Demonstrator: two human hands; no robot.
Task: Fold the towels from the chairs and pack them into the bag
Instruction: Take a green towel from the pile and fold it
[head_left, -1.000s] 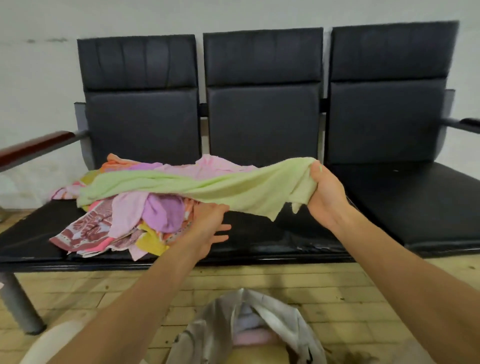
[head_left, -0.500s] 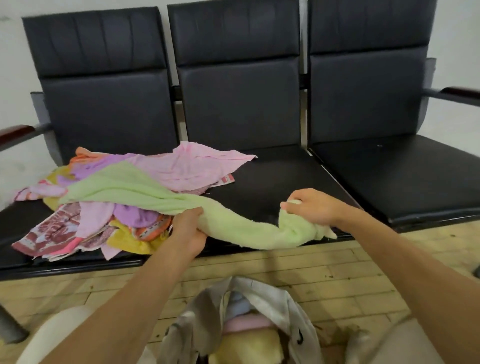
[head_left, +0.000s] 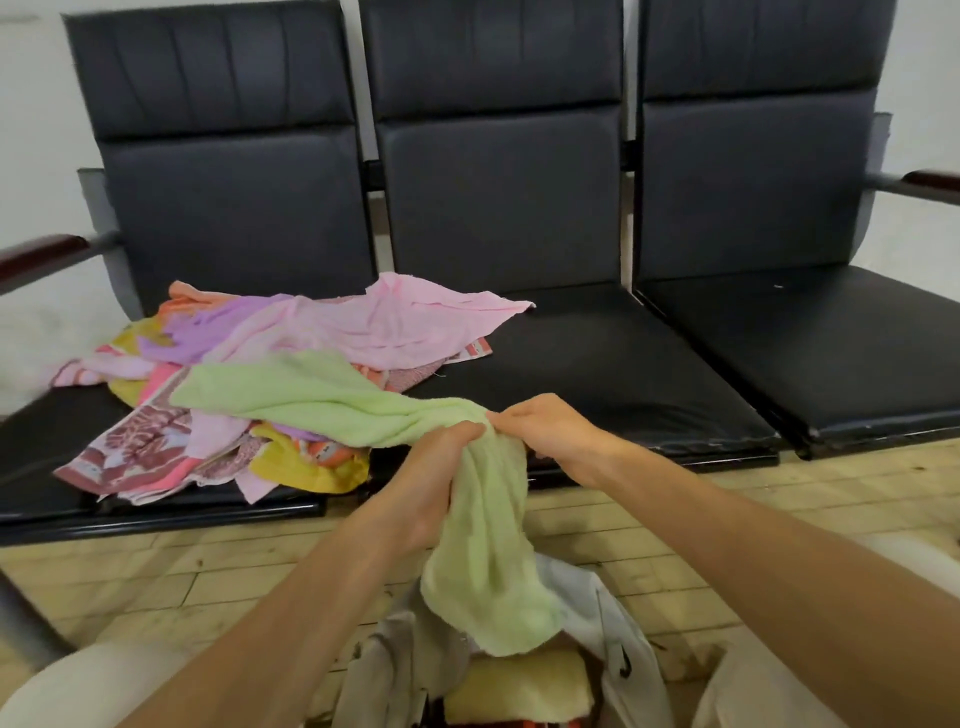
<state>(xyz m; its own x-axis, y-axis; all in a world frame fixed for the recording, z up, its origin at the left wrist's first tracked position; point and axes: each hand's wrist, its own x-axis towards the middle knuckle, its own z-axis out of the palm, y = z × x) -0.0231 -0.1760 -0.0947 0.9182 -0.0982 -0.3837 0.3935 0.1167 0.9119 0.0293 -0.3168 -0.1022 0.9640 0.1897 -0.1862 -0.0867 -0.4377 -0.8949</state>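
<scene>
A light green towel stretches from the towel pile on the left seat toward me, its loose end hanging down over the bag. My left hand grips the towel's bunched middle. My right hand pinches the same bunch just to the right, the two hands almost touching. The pile holds a pink towel, purple, yellow and patterned ones. A grey bag stands open on the floor below my hands, with a pale yellow towel inside.
Three joined black padded seats stand against a white wall, with wooden armrests at both ends. The middle and right seats carry nothing but the pink towel's corner. Pale wooden floor lies in front. My knees show at the bottom corners.
The green towel has been drawn off the pile toward me. My right hand moved left to meet my left hand, and the towel's free end now hangs over the bag.
</scene>
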